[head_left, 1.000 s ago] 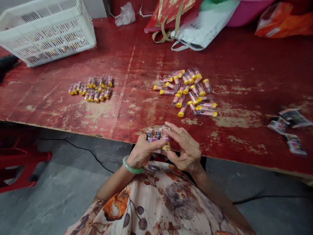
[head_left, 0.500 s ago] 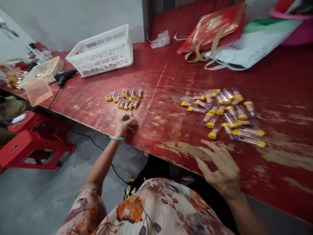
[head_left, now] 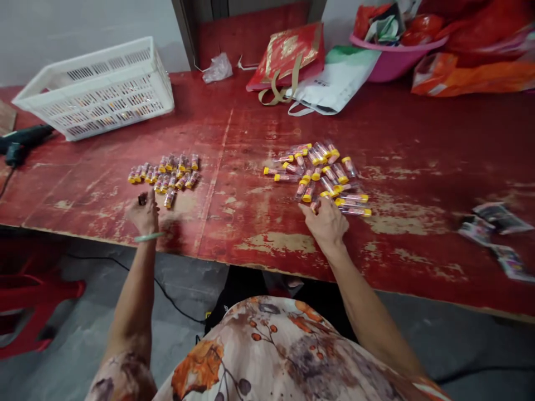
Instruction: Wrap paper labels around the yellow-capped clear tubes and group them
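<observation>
Fingers of the right hand [head_left: 328,224] are pinching a little tube [head_left: 314,206] at the near edge of the loose tubes [head_left: 330,171]. The left hand [head_left: 143,214] is holding something small and dark [head_left: 142,198], its fingers curling around it. It is hovering just beside the short yellow-ended tubes [head_left: 164,171] on the red table [head_left: 251,209].

Dark item [head_left: 142,198] in left hand [head_left: 144,217], below white crate [head_left: 161,83]: mostly hidden, I can't identify it. Right hand [head_left: 329,225], right of crate, partly masks tube [head_left: 314,206] at fingertips. Crate contents [head_left: 109,106]: slivers through slots. Black tool [head_left: 29,138], left of crate: cut by picture's edge.
</observation>
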